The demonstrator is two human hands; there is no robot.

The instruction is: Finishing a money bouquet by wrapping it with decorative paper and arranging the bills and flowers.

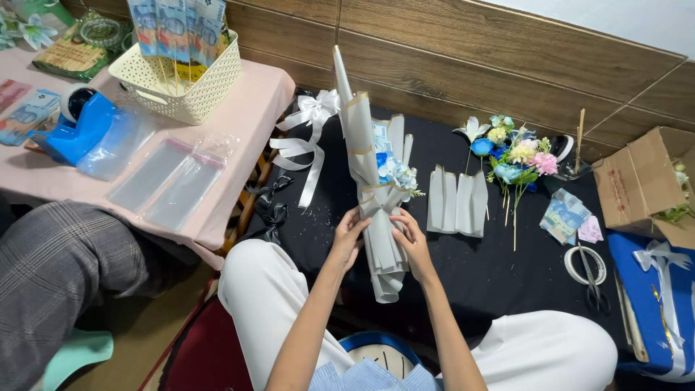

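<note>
A grey paper-wrapped bouquet [376, 188] is held upright over the near middle of the black cloth [492, 268], its pointed top tilted toward the far edge. Small blue and white flowers [397, 174] are seen tucked among its folds. The left hand [349, 235] is pressed against the left side of the wrapping at the narrow waist, its fingers curled closely round the paper. The right hand [410, 237] is set against the right side at the same height, its fingers likewise closed on the wrap.

Just to the right of the bouquet, folded grey paper sheets [457, 203] are laid flat on the cloth. Further right, a bunch of loose artificial flowers [515, 156] in blue, pink and cream is spread near the far edge. A white ribbon bow [308, 127] is draped at the cloth's far left corner, and black ribbon [269, 210] lies along its left edge. Scissors [592, 279] and a roll of tape [585, 264] are placed near the right edge, beside a cardboard box [641, 181]. On the pink table [239, 123] to the left, a white basket [181, 80] is stood at the far right corner, with clear plastic sleeves [170, 181] nearer the front.
</note>
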